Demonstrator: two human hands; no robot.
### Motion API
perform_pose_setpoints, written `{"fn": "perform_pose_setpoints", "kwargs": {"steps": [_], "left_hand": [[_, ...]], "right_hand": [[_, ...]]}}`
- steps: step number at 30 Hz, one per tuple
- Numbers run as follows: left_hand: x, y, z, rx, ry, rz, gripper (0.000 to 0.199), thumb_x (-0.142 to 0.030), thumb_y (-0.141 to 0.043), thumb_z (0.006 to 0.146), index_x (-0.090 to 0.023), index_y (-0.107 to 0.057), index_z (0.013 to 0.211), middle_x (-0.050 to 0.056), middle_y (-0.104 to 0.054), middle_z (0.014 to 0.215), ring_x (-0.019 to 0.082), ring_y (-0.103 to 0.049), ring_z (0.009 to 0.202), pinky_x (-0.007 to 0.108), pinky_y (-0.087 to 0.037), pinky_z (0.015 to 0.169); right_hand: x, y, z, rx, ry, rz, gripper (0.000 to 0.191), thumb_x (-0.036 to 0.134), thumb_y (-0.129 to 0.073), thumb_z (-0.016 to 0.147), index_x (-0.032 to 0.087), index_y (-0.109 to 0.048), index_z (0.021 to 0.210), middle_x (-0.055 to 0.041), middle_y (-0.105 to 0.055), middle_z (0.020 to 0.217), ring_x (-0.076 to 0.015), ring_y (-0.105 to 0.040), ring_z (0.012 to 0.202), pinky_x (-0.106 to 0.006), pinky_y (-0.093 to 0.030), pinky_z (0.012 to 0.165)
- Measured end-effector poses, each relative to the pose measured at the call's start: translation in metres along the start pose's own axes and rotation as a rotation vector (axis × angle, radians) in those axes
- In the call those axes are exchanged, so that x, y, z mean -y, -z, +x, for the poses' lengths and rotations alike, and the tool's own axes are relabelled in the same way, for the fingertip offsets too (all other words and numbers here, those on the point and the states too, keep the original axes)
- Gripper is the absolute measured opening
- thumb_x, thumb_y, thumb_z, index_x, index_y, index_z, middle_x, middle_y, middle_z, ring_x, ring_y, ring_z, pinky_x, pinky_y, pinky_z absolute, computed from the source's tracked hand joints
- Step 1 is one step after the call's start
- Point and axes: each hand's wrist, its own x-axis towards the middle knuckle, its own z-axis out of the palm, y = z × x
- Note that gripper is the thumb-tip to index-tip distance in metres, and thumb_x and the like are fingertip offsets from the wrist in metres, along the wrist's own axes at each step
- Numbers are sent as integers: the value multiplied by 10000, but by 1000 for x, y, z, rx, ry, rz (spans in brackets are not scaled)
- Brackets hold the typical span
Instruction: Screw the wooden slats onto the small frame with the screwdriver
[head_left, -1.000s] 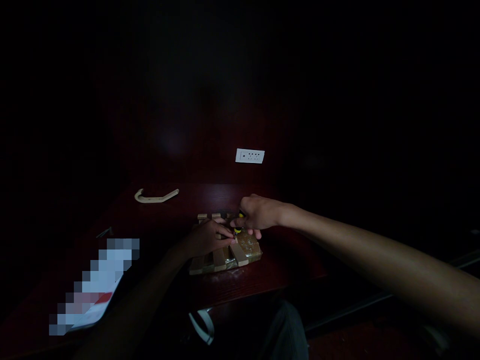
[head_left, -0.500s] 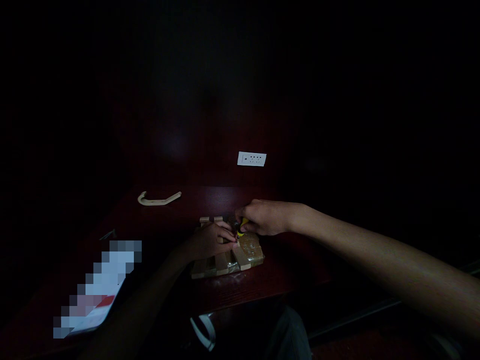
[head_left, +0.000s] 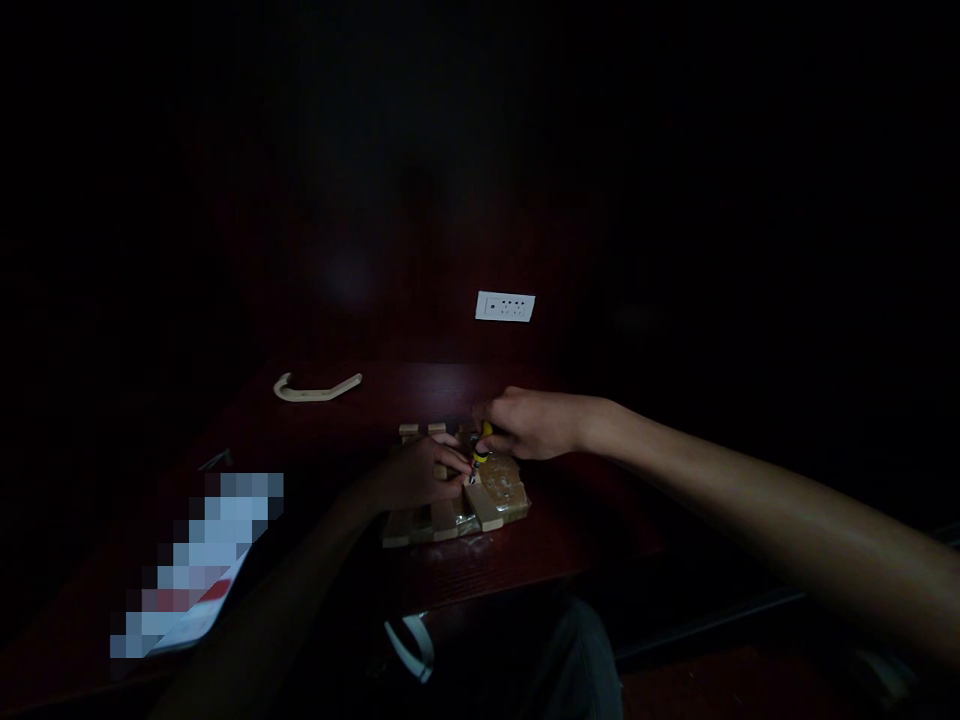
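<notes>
My right hand [head_left: 517, 420] is closed round the yellow and black handle of a screwdriver [head_left: 481, 455]. The tool points down, its tip at the upper end of a pale wooden slat [head_left: 482, 507]. My left hand [head_left: 420, 472] lies over a slatted wooden piece [head_left: 444, 520] and holds it, with its fingertips close beside the screwdriver tip. Whether those fingertips also pinch a screw is too small to tell. Under the slats sits a brown block wrapped in shiny clear plastic or tape [head_left: 506, 487]. My left palm and fingers hide part of the slats.
A curved pale wooden part [head_left: 319, 393] lies at the back left of the dark red table [head_left: 420, 378]. Nearer on the left is a blurred-out white sheet or package [head_left: 195, 625]. A white socket panel [head_left: 505, 306] is on the wall. A pale curved object [head_left: 412, 645] shows below the table edge.
The whole view has shifted slightly, so the table and wall sit a little higher. My right hand has turned slightly round the screwdriver, whose tip stays at the slat. My left hand keeps its place.
</notes>
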Motion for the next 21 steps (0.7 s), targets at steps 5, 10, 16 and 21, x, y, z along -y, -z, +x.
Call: {"fn": "perform_pose_setpoints", "kwargs": {"steps": [5, 10, 16, 21], "left_hand": [[-2, 0, 1, 5, 18, -11, 202, -218, -627, 821, -240, -787, 942, 50, -700, 1130, 176, -652, 956, 309, -506, 888], [-6, 2, 1, 23, 21, -25, 177, -217, -635, 812, -229, -788, 900, 48, -721, 1057, 186, -655, 953, 308, -510, 863], [-6, 2, 0, 16, 34, -9, 192, -235, -639, 826, -238, -789, 946, 53, -711, 1112, 187, -657, 964, 312, -512, 874], [-3, 0, 1, 12, 1, -46, 176, -239, -643, 833, -250, -790, 928, 37, -722, 1104, 202, -635, 1049, 323, -503, 939]], "right_hand": [[-2, -2, 1, 2, -20, -38, 254, 330, -528, 949, 128, -667, 1016, -79, -660, 829, -181, -574, 756, -299, -439, 711], [2, 2, 3, 25, -66, -59, 290, 359, -546, 939, 108, -684, 983, -84, -652, 785, -182, -572, 731, -294, -424, 657], [7, 9, 9, 150, -148, 73, 340, 364, -538, 943, 103, -688, 786, -38, -639, 589, -140, -584, 596, -277, -434, 629], [6, 10, 14, 180, -219, 198, 352, 393, -555, 930, 106, -685, 775, -28, -661, 593, -128, -618, 557, -253, -456, 620]]}}
